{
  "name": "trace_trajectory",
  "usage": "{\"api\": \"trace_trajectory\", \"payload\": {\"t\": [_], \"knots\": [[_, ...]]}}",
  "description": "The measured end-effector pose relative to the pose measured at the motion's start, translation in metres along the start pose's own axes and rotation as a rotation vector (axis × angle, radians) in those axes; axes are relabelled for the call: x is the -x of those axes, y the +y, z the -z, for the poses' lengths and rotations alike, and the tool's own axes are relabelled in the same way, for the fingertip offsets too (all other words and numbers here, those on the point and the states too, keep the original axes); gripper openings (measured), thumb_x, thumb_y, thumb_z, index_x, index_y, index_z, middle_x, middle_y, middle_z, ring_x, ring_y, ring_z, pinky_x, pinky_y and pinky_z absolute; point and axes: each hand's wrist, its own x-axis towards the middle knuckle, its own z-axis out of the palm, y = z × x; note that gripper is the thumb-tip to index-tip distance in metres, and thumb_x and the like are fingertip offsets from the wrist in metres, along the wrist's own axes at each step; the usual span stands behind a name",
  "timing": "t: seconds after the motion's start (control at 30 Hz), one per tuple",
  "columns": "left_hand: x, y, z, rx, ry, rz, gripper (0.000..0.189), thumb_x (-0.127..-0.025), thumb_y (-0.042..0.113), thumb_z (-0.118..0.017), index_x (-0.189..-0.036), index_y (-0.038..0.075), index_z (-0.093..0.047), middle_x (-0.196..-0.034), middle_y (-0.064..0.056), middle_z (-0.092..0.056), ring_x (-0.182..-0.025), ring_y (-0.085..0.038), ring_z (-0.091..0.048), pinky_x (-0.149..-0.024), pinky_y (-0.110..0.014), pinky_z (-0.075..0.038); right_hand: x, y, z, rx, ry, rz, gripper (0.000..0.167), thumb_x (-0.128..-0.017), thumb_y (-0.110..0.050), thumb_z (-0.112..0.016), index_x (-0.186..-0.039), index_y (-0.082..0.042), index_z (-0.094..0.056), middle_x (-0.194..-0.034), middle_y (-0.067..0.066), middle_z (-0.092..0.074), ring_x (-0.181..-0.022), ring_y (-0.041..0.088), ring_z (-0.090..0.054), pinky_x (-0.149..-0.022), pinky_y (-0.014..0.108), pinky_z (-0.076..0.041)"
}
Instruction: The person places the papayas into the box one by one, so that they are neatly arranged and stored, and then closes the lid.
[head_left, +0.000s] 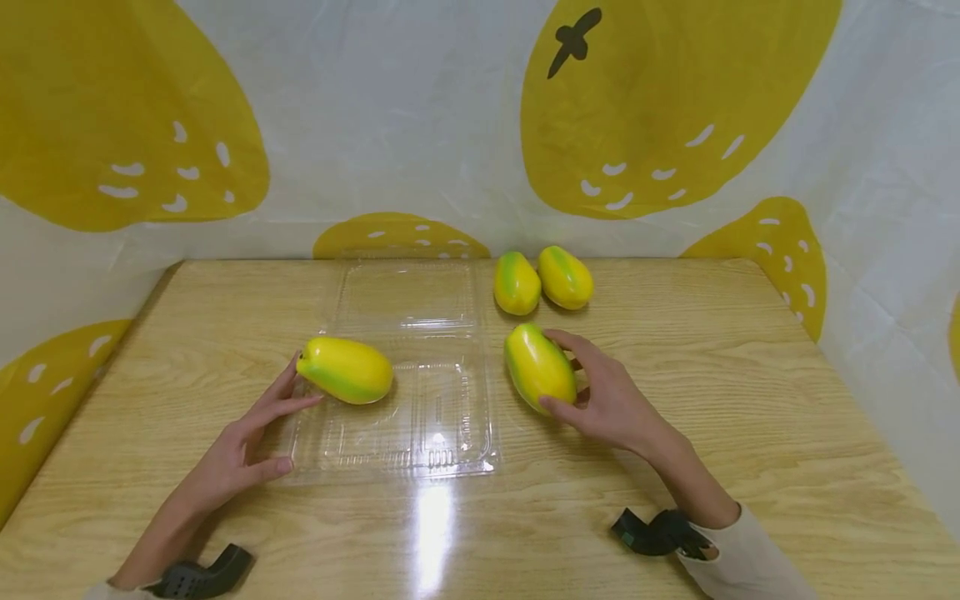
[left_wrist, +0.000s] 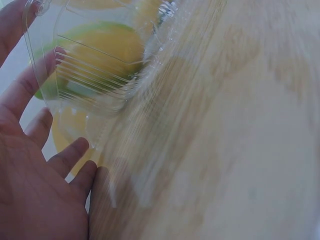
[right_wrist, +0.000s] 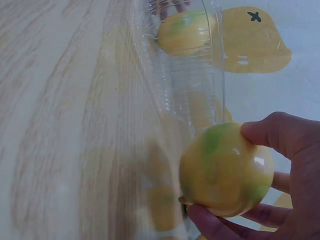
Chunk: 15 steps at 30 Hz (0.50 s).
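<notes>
My right hand (head_left: 611, 400) holds a yellow-green papaya (head_left: 536, 367) just right of the clear plastic clamshell box (head_left: 442, 433). In the right wrist view, thumb and fingers curl round that papaya (right_wrist: 222, 170). A second papaya (head_left: 348, 371) lies sideways in the left part of the box. Beside the box's left side my left hand (head_left: 225, 458) has its fingers spread, the fingertips at the stem end of this papaya. Through the clear wall in the left wrist view I see the papaya (left_wrist: 102, 52), with the loosely extended left hand (left_wrist: 42, 165) alongside.
Two more papayas, one on the left (head_left: 517, 284) and one on the right (head_left: 566, 277), rest behind the right hand. The box's lid (head_left: 408, 292) lies folded back toward the patterned cloth (head_left: 390, 125) behind the wooden table (head_left: 712, 375).
</notes>
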Motion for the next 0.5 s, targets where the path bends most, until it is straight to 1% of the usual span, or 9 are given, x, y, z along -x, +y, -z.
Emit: {"api": "trace_trajectory", "payload": {"t": [0.17,0.27,0.5], "knots": [[0.001,0.001,0.001,0.000,0.001,0.015,0.071,-0.069,-0.013,-0.068,-0.136,-0.005,-0.047,-0.158,-0.019,-0.004,-0.144,-0.025,-0.014,-0.108,-0.017,-0.017,-0.004,-0.005,0.003,-0.026,0.054,0.045,0.081,-0.077,-0.016,-0.079,-0.145,-0.018,-0.035,-0.137,0.010,-0.047,-0.103,0.031,-0.056,-0.064,0.035,-0.056],[0.001,0.000,0.001,0.010,-0.002,0.011,0.071,-0.069,-0.015,-0.067,-0.136,-0.006,-0.046,-0.158,-0.019,-0.003,-0.145,-0.027,-0.012,-0.109,-0.017,-0.016,-0.007,-0.006,0.006,-0.041,0.075,0.079,0.081,-0.077,-0.015,-0.078,-0.145,-0.018,-0.035,-0.139,0.009,-0.046,-0.104,0.032,-0.056,-0.063,0.037,-0.056],[-0.001,0.002,0.000,0.027,-0.003,0.010,0.072,-0.069,-0.016,-0.066,-0.137,-0.007,-0.045,-0.158,-0.020,-0.003,-0.145,-0.026,-0.009,-0.109,-0.017,-0.015,-0.014,-0.011,0.008,-0.022,0.105,0.146,0.082,-0.078,-0.015,-0.078,-0.146,-0.018,-0.033,-0.141,0.008,-0.043,-0.105,0.031,-0.055,-0.064,0.030,-0.056]]}}
